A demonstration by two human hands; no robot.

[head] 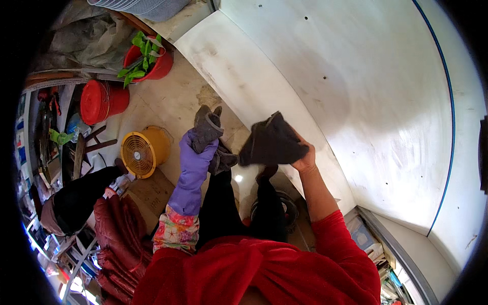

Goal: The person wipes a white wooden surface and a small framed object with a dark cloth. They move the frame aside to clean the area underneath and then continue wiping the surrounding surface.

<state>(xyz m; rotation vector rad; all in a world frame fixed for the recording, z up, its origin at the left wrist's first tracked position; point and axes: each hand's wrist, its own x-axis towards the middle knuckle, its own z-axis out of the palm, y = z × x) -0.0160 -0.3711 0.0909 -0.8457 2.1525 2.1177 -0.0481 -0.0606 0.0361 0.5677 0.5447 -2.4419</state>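
Note:
My left hand wears a purple rubber glove with a floral sleeve cuff and grips a bundle of dark grey cloth. More dark cloth hangs beside that hand, above my leg. On the right, my bare right hand holds a dark, roughly four-sided piece of cloth by its right edge; the fingers behind it are partly hidden. A narrow gap or a touch separates the two dark cloths; which one cannot be told.
A large white panel rises along the right. At the left stand a yellow round fan, a red bucket and a red bucket with green leaves. Another person's dark-clothed leg is beside a maroon quilted garment.

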